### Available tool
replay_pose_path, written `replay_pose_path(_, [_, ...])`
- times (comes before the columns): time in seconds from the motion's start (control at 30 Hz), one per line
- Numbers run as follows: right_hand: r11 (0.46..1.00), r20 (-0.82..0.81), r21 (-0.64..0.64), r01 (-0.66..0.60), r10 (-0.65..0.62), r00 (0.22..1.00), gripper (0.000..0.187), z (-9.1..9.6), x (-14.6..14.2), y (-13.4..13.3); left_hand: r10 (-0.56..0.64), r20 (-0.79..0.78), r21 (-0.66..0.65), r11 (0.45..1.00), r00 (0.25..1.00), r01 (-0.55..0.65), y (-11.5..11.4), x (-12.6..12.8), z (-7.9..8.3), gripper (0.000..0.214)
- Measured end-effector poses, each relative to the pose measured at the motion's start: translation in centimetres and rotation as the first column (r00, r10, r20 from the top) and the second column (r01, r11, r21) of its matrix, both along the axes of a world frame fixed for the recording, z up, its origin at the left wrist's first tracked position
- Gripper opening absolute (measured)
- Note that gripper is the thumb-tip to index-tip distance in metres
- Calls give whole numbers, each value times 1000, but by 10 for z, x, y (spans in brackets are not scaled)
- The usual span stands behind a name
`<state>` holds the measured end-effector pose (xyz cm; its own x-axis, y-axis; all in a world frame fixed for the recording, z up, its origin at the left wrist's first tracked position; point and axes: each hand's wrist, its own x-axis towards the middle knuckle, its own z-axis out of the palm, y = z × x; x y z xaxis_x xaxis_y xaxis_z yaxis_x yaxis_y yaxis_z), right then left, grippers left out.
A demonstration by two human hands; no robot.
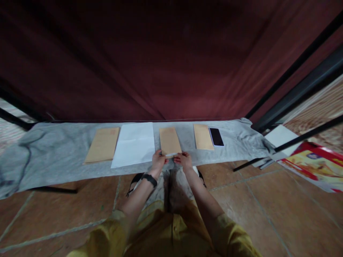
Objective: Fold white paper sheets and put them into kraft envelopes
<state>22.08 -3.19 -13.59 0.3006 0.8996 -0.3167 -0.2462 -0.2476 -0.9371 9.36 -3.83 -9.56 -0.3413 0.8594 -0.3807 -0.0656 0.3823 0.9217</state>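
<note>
The person's two arms reach forward and down, out of mustard sleeves [103,237] that end near the elbows, and draw together ahead of the torso. The left forearm [140,192] slants inward, a dark band [150,180] around its wrist; the right forearm [202,192] angles in from the other side. The left hand [158,161] and right hand [184,159] are near each other but apart, almost level, fingertips turned inward, thumbs on the far side, fingers bent in a light pinch

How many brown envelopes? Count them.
3: one envelope left of white paper, another at left hand and right hand, a third beside the phone. More may lie beneath.
</note>
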Motion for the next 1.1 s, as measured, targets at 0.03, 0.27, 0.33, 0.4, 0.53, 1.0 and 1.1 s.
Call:
replay_pose_path(0.03, [1000, 35, 0, -1, 1, 999, 22, 1, 2, -2, 0, -6, -10, 1000, 1000, 0, 0, -2, 0, 56])
replay_pose_path(0.27, [938, 591, 275, -213, 9, 806, 36, 14, 24, -24, -3, -42, -55, 998, 999, 0, 1, -9, -3, 50])
replay_pose_path(0.33, [833, 790, 305, -462, 51, 611, 40, 16, 27, -26, -8, -65, -50, 999, 998, 5, 2, -10, -4, 49])
replay_pose_path(0.4, [744, 872, 251, -620, 104, 478, 43, 16, 28, -27, -24, -97, -39, 999, 995, 20, 2, -10, -5, 48])
replay_pose_path(0.53, [682, 933, 147, -717, 144, 329, 41, 13, 30, -27, -80, -199, -12, 997, 977, 79, -10, -12, -2, 46])
replay_pose_path(1.0, [736, 888, 240, -633, 97, 449, 22, -1, 36, -16, -193, -933, 75, 722, 304, 688, -25, -31, -21, 28])
replay_pose_path(1.1, [758, 888, 248, -603, 72, 455, 18, -1, 34, -15, -167, -950, 63, 726, 265, 684, -21, -31, -21, 25])
